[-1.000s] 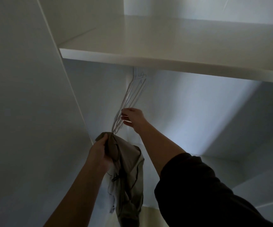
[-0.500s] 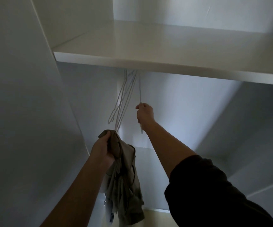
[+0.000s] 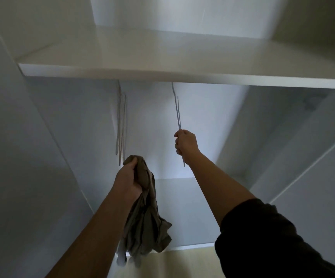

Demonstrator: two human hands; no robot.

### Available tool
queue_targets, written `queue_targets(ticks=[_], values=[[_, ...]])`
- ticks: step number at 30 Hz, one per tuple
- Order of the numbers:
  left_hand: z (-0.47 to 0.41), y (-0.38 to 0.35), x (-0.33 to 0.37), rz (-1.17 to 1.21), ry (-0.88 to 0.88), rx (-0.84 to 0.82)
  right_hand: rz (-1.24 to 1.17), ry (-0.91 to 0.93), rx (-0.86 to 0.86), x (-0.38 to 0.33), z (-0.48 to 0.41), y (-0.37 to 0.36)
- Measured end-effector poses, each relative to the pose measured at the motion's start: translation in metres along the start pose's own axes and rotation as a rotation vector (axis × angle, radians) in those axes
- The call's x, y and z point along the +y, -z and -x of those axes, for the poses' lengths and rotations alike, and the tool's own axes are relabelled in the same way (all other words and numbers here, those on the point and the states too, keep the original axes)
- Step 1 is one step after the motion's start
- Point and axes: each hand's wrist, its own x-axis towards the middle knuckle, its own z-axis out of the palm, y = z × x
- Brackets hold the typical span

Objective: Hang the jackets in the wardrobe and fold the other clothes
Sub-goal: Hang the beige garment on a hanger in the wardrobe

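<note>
Left grip (image 3: 129, 180) clenched round bunched olive jacket (image 3: 148, 223), raised inside wardrobe (image 3: 12, 157); fabric hanging free below, touching nothing. Right grip (image 3: 185, 144) closed round thin white hanger (image 3: 177, 109), top hidden behind shelf (image 3: 162, 76) front edge. Spare hangers (image 3: 121, 121) just above jacket, well apart from held one. Open room between; more toward right wall.

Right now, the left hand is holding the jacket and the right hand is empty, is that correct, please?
Not quite: the right hand is not empty; it grips a thin hanger under the shelf. The left hand does hold the jacket, as the head view shows.
</note>
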Motion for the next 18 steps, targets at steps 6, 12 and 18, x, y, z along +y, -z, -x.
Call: queue_targets(ticks=[6,12,18], values=[[0.006,-0.021,-0.014,0.118,0.059,-0.112,-0.058,-0.024,0.033,-0.018,0.007,0.024],[0.012,-0.036,-0.033,-0.045,0.024,-0.071,-0.061,-0.017,0.036,0.015,0.043,0.059],[0.045,-0.058,-0.086,-0.084,0.076,-0.125,-0.082,-0.017,0.047,0.058,0.096,0.134]])
